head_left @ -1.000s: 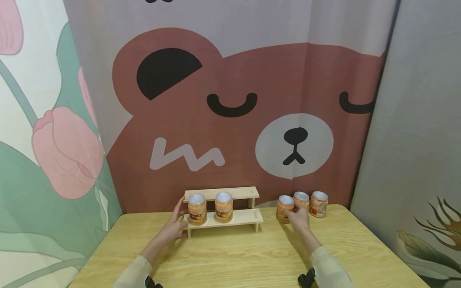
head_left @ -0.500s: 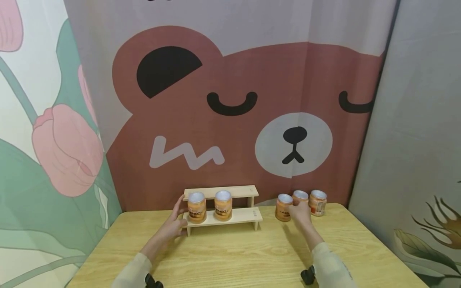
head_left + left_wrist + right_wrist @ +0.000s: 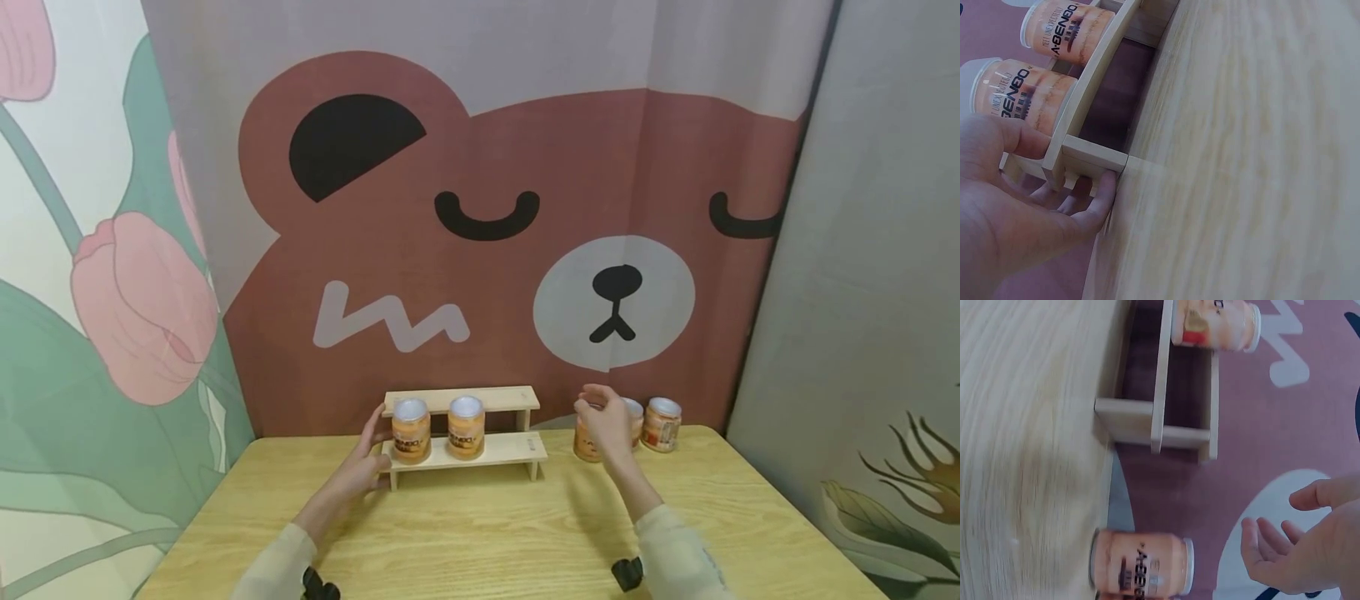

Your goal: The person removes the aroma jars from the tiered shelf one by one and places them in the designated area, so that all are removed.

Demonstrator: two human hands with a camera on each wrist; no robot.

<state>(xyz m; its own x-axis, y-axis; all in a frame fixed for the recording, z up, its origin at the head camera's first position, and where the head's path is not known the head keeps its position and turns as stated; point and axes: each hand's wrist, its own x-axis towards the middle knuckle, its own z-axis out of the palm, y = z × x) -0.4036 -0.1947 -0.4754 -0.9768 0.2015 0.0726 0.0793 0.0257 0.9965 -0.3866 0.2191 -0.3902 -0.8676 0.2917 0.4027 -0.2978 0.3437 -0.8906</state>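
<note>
My left hand (image 3: 363, 467) grips the left end of a two-step wooden display rack (image 3: 517, 451), thumb above the lower step and fingers around the end in the left wrist view. Two orange cans with silvery lids stand upright on that lower step: one can (image 3: 411, 437) near my left thumb, the other can (image 3: 467, 435) by the middle. To the right, my right hand (image 3: 611, 427) is raised with loosely bent fingers and holds nothing. It partly covers the nearest orange can (image 3: 587, 443) in the head view; the right wrist view shows a space between hand and can (image 3: 1141, 562).
Behind my right hand stand a partly hidden can (image 3: 637, 421) and another can (image 3: 663, 429) on the wooden table (image 3: 480, 533). The rack's upper step (image 3: 498, 401) is close to the bear-print curtain (image 3: 360, 275) along the table's back edge.
My right hand was at the right-hand cans; it has lifted off them and moved up and slightly left, fingers loosened. The left hand and the rack stay where they were.
</note>
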